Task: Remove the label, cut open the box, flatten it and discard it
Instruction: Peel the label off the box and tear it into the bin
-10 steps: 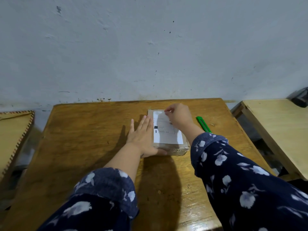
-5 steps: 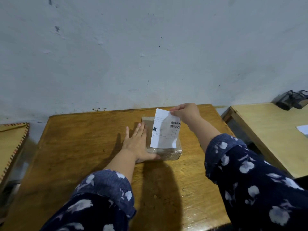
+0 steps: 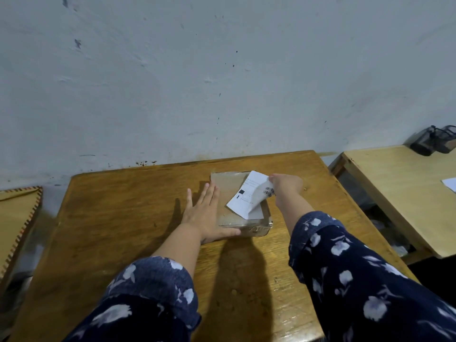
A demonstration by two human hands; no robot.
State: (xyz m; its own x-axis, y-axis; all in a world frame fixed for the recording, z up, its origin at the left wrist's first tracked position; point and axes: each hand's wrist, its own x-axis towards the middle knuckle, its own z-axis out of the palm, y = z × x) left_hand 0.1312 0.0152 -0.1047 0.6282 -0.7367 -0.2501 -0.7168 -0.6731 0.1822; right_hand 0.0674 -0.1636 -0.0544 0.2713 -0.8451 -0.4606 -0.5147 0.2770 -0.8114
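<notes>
On the wooden surface [image 3: 123, 218], your right hand [image 3: 286, 185] pinches the label [image 3: 249, 196], now peeled almost off the box [image 3: 227, 183] beside your flat, open left hand [image 3: 204, 213], so cutting comes next.

pale grey-blue plastered wall [image 3: 222, 82], scuffed and speckled with dark marks. worn brown wooden table [image 3: 118, 218] set against it. lighter wooden table [image 3: 399, 183] placed to the right, dark objects [image 3: 434, 143] at its far corner. woven-edged surface [image 3: 17, 213] seen at left.
</notes>
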